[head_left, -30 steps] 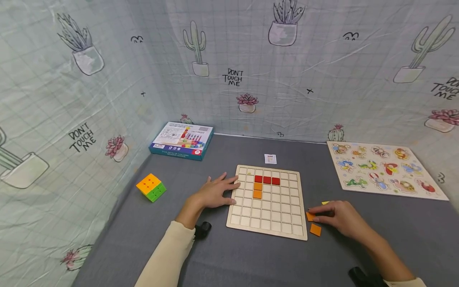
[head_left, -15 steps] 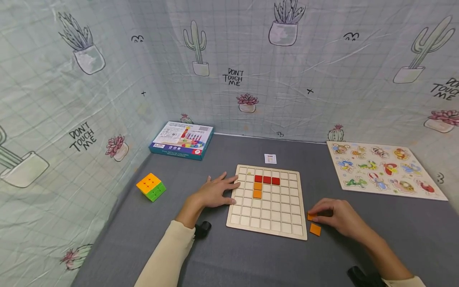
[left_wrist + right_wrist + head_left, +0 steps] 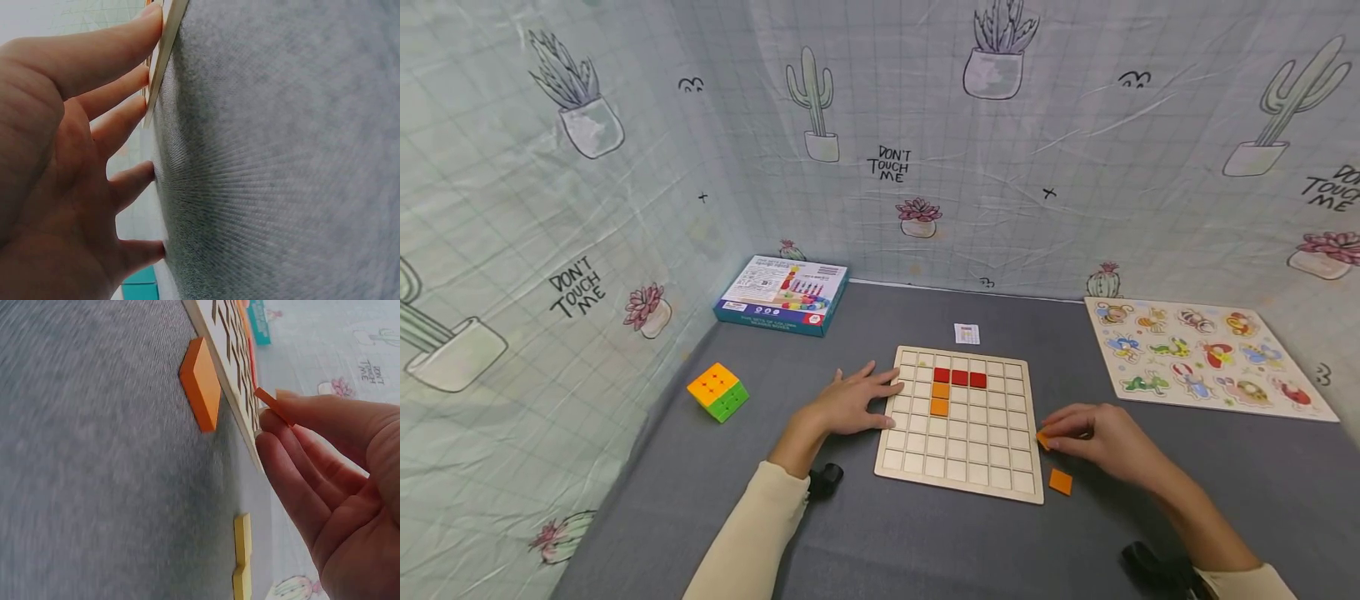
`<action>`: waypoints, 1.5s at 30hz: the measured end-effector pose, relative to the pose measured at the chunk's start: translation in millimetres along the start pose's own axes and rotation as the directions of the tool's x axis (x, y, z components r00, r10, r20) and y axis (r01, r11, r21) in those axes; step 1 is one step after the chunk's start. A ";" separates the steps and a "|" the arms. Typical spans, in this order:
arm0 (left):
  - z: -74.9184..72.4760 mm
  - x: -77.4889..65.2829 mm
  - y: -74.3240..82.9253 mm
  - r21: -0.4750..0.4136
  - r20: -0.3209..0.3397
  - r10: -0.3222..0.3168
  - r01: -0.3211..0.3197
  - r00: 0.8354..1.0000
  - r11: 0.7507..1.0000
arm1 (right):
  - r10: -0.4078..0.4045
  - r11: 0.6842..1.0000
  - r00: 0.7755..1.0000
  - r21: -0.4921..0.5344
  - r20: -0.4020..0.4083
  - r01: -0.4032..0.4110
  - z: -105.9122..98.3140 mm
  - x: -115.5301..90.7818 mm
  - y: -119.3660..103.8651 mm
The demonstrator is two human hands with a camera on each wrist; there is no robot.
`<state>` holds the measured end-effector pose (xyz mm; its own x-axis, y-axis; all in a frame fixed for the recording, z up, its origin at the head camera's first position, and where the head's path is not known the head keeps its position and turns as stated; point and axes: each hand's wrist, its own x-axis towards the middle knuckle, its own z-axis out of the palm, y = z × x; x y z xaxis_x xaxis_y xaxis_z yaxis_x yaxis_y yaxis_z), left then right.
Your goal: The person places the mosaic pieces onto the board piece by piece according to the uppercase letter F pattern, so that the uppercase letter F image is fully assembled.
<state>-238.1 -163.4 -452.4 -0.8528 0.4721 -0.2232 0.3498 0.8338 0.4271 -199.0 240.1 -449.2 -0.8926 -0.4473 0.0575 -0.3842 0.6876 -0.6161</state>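
Observation:
A wooden grid board (image 3: 957, 452) lies on the grey cloth. Three red tiles (image 3: 959, 378) form a row in its upper part, with two orange tiles (image 3: 939, 398) in a column below the leftmost red one. My left hand (image 3: 847, 403) rests at the board's left edge, fingers spread, thumb and some fingertips touching it. Between thumb and fingers, my right hand (image 3: 1107, 440) pinches an orange tile (image 3: 274, 406), tilted and raised by the board's right edge. Another orange tile (image 3: 1061, 482) lies flat just below that hand. Two yellow tiles (image 3: 242, 540) show in the right wrist view; my hand hides them from the head view.
A small printed card (image 3: 967, 334) lies behind the board. At the back left is a flat toy box (image 3: 782, 295), with a puzzle cube (image 3: 718, 392) in front of it. An insect picture board (image 3: 1210, 358) lies at the back right. Patterned cloth walls (image 3: 880, 100) enclose the table.
My right hand has lifted the orange tile off the cloth, tilting it and moving slightly up and toward the board. The yellow tile seen earlier is now covered. My left hand stays put.

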 end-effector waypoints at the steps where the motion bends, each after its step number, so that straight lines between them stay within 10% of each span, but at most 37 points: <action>1: 0.0 0.0 0.3 -0.002 0.001 -0.001 0.001 1.000 1.000 | 0.001 1.000 1.000 -0.001 -0.007 -0.001 0.3 1.0 -1.2; 45: 0.4 1.0 0.4 0.009 0.013 -0.019 0.018 1.000 1.000 | -0.048 0.997 0.989 0.052 -0.139 0.056 90.8 70.3 -83.5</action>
<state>-238.7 -162.5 -452.8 -0.8539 0.4603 -0.2427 0.3373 0.8448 0.4154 -208.2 99.3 -465.0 -0.8973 -0.3958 0.1956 -0.4205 0.6311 -0.6519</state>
